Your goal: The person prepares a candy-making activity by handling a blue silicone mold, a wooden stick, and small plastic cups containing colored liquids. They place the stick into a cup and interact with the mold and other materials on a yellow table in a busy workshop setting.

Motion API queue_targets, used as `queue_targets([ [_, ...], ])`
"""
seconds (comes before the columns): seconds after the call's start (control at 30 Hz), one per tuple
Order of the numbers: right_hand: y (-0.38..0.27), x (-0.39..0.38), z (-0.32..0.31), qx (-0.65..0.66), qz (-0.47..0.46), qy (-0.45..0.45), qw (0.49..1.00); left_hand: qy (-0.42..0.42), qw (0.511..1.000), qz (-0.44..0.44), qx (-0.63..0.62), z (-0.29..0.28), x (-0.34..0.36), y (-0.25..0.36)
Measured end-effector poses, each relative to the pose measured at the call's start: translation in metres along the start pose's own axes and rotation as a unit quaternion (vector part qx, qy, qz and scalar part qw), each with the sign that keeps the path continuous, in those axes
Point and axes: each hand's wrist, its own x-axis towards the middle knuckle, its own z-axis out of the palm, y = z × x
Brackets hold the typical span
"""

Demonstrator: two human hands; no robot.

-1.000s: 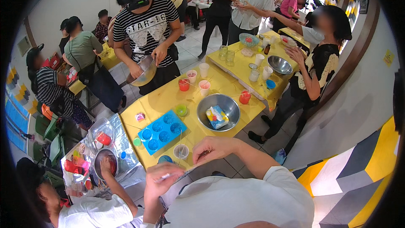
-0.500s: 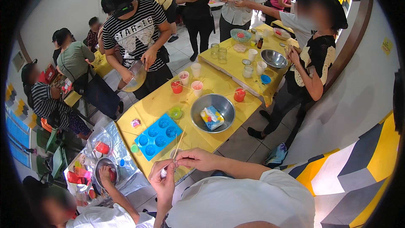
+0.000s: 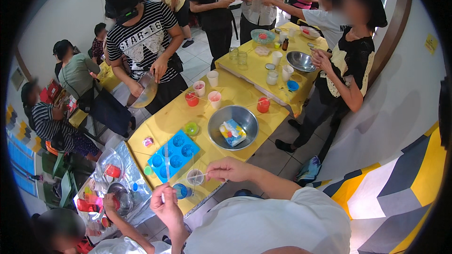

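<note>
My left hand (image 3: 165, 202) is closed on a long pale strip (image 3: 167, 164), held upright in front of the blue six-cavity mould (image 3: 174, 155). My right hand (image 3: 226, 169) pinches a thin stick (image 3: 205, 174) beside a small clear cup (image 3: 195, 177) at the table's near edge. A blue cup (image 3: 182, 190) is just below that one. Behind my right hand, a steel bowl (image 3: 216, 129) holds a white and blue package (image 3: 232, 131). A lime-green container (image 3: 191, 129) and a mint-green one (image 3: 148, 171) stand near the mould.
Red and white cups (image 3: 213, 99) line the yellow table (image 3: 155, 127). At lower left, a co-worker's hand (image 3: 110, 202) is at a bowl on the foil-covered table. People stand across and at the right (image 3: 343, 75). A second table (image 3: 249, 77) holds jars and bowls. Striped cloth (image 3: 376, 193) is at right.
My hands have separated: the left moved down and to the left with the strip raised upright, the right ended beside the small cup with a stick. The view has shifted slightly.
</note>
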Motion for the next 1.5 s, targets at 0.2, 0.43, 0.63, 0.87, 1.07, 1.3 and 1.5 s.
queue_targets([
  [0.2, 0.011, -0.023, -0.032, 0.267, 0.029, 0.137, 0.953, 0.063, 0.998, -0.013, 0.017, 0.008, 0.014, 0.014],
  [0.43, 0.006, -0.012, 0.007, 0.224, -0.001, 0.076, 0.972, -0.124, 0.982, -0.112, 0.088, 0.035, -0.008, -0.011],
  [0.63, 0.013, -0.002, 0.024, 0.380, 0.021, 0.106, 0.919, -0.201, 0.968, -0.083, 0.125, 0.042, -0.010, -0.013],
  [0.87, 0.018, 0.003, 0.031, 0.389, 0.022, 0.118, 0.913, -0.220, 0.958, -0.092, 0.159, 0.038, -0.009, -0.005],
  [1.07, 0.021, 0.005, 0.019, 0.488, 0.066, 0.042, 0.869, -0.259, 0.956, -0.115, 0.079, 0.014, 0.007, 0.012],
  [1.3, 0.007, 0.007, 0.018, 0.547, 0.051, -0.039, 0.835, -0.173, 0.840, 0.385, 0.341, 0.029, 0.016, 0.015],
  [1.5, 0.007, 0.000, 0.007, 0.522, 0.036, -0.027, 0.852, -0.325, 0.775, 0.366, 0.400, 0.055, 0.024, 0.024],
])
